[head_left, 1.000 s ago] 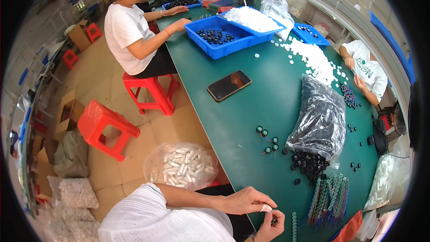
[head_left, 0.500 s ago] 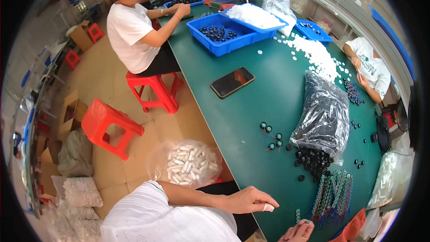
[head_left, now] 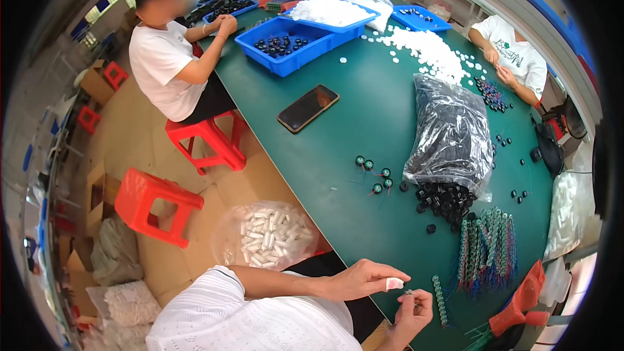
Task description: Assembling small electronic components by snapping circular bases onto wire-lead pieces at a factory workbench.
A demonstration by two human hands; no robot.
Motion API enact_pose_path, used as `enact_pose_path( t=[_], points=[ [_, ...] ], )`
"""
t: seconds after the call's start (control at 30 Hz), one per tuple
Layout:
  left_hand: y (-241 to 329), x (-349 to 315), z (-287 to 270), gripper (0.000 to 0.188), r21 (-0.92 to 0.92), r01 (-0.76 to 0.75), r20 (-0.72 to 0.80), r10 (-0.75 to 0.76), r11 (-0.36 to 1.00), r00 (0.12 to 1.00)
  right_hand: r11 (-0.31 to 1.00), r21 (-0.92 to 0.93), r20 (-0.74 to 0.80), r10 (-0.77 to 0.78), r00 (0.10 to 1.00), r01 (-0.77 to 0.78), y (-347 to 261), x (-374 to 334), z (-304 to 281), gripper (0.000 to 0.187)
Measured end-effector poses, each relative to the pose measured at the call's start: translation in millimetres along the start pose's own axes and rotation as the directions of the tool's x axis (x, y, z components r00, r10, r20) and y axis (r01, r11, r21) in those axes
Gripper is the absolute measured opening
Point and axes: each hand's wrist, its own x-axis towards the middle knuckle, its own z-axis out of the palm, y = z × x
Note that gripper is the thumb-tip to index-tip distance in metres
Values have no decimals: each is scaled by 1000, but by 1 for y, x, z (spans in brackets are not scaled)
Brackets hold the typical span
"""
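My left hand pinches a small white cap between thumb and fingers at the near edge of the green table. My right hand is just below it, holding a thin wire part with a small dark end, close to the cap. A short strip of finished green and dark parts lies on the table right of my hands. A few loose black round parts with thin leads lie farther out.
A clear bag of black round parts spills open mid-table. Bundled green and red wires, a phone, blue trays and a white cap pile sit beyond. Two other people work there. Red stools and a bag of white pieces are on my left.
My right hand has come back up from the lower edge to meet my left hand, which still holds the white cap. The view shifted slightly.
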Motion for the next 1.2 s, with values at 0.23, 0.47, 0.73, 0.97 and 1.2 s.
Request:
enact_pose_path(
  t=[0.23,0.47,0.73,0.97,1.2],
  points=[
    [-2,2,7,29,3,-130,-35,130,992,991,973,-180,26,-145,989,147,0,-3,19,5],
    [-9,2,3,29,81,-141,-41,145,987,989,945,-280,25,-169,985,169,0,-5,22,6],
    [-9,3,4,29,89,-160,-45,165,983,985,936,-289,30,-201,979,201,2,-5,22,6],
    [-8,3,2,28,135,-151,-43,158,979,987,944,-268,10,-195,981,191,4,-5,21,5],
    [-10,3,2,28,148,-179,-44,187,973,981,941,-279,8,-196,980,191,3,-5,21,6]
  ],
)
